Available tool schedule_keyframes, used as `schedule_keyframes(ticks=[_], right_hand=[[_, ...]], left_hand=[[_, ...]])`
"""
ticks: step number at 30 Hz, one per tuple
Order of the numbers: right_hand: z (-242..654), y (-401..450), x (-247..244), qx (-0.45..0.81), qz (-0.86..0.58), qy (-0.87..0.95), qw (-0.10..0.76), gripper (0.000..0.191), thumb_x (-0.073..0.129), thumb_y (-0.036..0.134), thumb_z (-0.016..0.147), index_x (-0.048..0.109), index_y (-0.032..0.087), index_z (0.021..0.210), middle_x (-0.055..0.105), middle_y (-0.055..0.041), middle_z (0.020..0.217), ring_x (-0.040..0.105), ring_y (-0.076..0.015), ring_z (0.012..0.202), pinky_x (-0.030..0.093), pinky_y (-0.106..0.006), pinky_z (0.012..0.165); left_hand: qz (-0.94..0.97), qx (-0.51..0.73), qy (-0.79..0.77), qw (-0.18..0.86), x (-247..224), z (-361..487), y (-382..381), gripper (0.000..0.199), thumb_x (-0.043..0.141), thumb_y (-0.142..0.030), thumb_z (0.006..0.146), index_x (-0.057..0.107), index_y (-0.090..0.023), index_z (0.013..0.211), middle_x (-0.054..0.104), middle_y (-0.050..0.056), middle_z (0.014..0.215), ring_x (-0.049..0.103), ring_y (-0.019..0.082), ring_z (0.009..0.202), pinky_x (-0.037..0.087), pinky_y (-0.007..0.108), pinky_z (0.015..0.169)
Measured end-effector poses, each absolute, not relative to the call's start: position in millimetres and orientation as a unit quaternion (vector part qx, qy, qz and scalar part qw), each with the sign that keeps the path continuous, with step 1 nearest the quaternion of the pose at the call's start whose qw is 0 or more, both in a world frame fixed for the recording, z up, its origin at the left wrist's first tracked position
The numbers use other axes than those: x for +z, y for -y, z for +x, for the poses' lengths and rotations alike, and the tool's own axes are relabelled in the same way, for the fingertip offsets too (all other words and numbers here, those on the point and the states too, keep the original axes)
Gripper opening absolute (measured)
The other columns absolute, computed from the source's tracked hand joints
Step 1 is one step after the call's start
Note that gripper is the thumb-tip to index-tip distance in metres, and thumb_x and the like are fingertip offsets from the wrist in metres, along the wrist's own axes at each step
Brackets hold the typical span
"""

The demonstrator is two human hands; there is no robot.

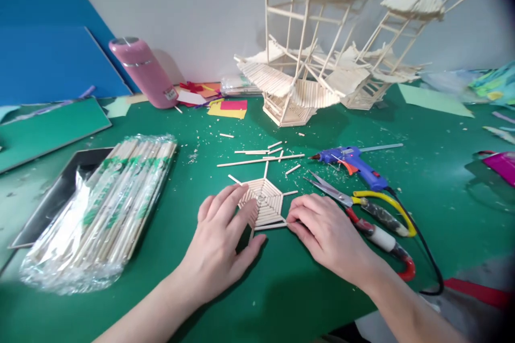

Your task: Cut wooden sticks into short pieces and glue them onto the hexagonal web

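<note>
A web-like hexagonal piece of thin wooden sticks (263,201) lies flat on the green table (257,300), with spokes poking past its edges. My left hand (225,230) rests over its left side, fingers apart, fingertips touching it. At the lower right corner of the piece, my right hand (317,225) pinches the end of a stick (271,226) that lies along the near edge. Just behind are a long loose stick (261,161) and several short cut pieces. Scissors (332,190) and a blue glue gun (358,163) lie to the right.
Plastic-wrapped sticks (116,198) lie on a black board at the left. A pink bottle (145,72) and stick-built pavilion models (301,64) stand at the back. Pliers with red handles (382,238) and a black cord (426,257) are at the right.
</note>
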State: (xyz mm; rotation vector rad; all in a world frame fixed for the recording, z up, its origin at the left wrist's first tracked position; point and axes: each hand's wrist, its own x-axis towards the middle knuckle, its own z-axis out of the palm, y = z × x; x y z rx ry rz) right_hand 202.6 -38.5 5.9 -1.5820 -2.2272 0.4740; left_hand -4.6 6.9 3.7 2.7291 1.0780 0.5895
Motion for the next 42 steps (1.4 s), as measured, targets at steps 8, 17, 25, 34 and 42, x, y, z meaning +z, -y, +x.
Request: schedule_keyframes(ticks=[8, 17, 25, 34, 42], right_hand=[[207, 52, 27, 0.126, -0.581, 0.79, 0.148, 0.017, 0.041, 0.019, 0.088, 0.056, 0.018, 0.082, 0.057, -0.004, 0.086, 0.05, -0.0182, 0.08, 0.036, -0.033, 0.07], [214, 48, 32, 0.072, -0.61, 0.788, 0.046, 0.018, 0.041, 0.016, 0.087, 0.057, 0.017, 0.079, 0.057, -0.004, 0.082, 0.051, -0.0191, 0.08, 0.035, -0.035, 0.076], [224, 44, 40, 0.066, -0.606, 0.792, 0.034, 0.018, 0.043, 0.018, 0.086, 0.058, 0.018, 0.075, 0.059, -0.0035, 0.081, 0.053, -0.0193, 0.079, 0.035, -0.033, 0.067], [224, 45, 51, 0.176, -0.574, 0.788, 0.138, 0.015, 0.046, 0.017, 0.085, 0.056, 0.018, 0.073, 0.059, -0.0012, 0.082, 0.053, -0.0153, 0.08, 0.04, -0.031, 0.074], [211, 44, 56, 0.196, -0.554, 0.797, 0.144, 0.011, 0.046, 0.017, 0.086, 0.054, 0.018, 0.08, 0.057, -0.0022, 0.086, 0.052, -0.0166, 0.082, 0.039, -0.035, 0.079]], left_hand=[[0.914, 0.206, -0.321, 0.141, 18, 36, 16, 0.02, 0.042, -0.019, 0.084, 0.058, -0.015, 0.097, 0.06, 0.008, 0.092, 0.047, 0.025, 0.095, 0.035, 0.041, 0.08], [0.896, 0.175, -0.36, 0.193, 9, 44, 14, 0.028, 0.045, -0.021, 0.081, 0.051, -0.016, 0.108, 0.053, 0.011, 0.107, 0.046, 0.025, 0.098, 0.037, 0.04, 0.08], [0.903, 0.139, -0.379, 0.144, -1, 33, 3, 0.038, 0.045, -0.021, 0.08, 0.044, -0.017, 0.117, 0.05, 0.011, 0.119, 0.039, 0.027, 0.114, 0.03, 0.045, 0.09], [0.912, 0.173, -0.327, 0.176, 20, 11, 1, 0.032, 0.046, -0.018, 0.08, 0.047, -0.019, 0.112, 0.05, 0.01, 0.119, 0.038, 0.025, 0.117, 0.029, 0.043, 0.092], [0.894, 0.196, -0.363, 0.175, 36, 45, 24, 0.02, 0.04, -0.02, 0.085, 0.058, -0.017, 0.09, 0.059, 0.005, 0.08, 0.05, 0.021, 0.079, 0.035, 0.041, 0.074]])
